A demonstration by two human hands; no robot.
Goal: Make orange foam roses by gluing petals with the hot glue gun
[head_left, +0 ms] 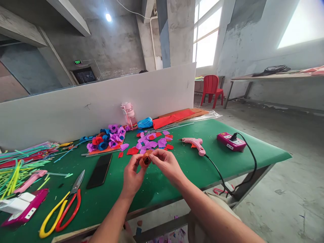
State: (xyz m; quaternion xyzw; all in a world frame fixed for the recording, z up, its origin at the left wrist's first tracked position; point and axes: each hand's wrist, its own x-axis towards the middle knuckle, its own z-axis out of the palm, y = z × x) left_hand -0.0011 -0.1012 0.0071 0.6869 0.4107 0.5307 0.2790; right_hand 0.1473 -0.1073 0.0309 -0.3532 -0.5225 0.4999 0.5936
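Observation:
Above the table's near edge, a small brown-orange paper flower with a dark centre is pinched between both hands. My left hand grips its left side, thumb and fingers closed. From the right, the fingertips of my right hand are closed on its upper edge. Loose purple paper petals and red petals lie scattered just beyond. A pink hot glue gun rests on its side to the right of the hands, its cord running over the table edge.
Scissors, a black phone and finished paper flowers lie leftward, beside colourful stems. A magenta power strip sits at right. Behind stand a pink bottle and a white partition. Red paper lies at the back.

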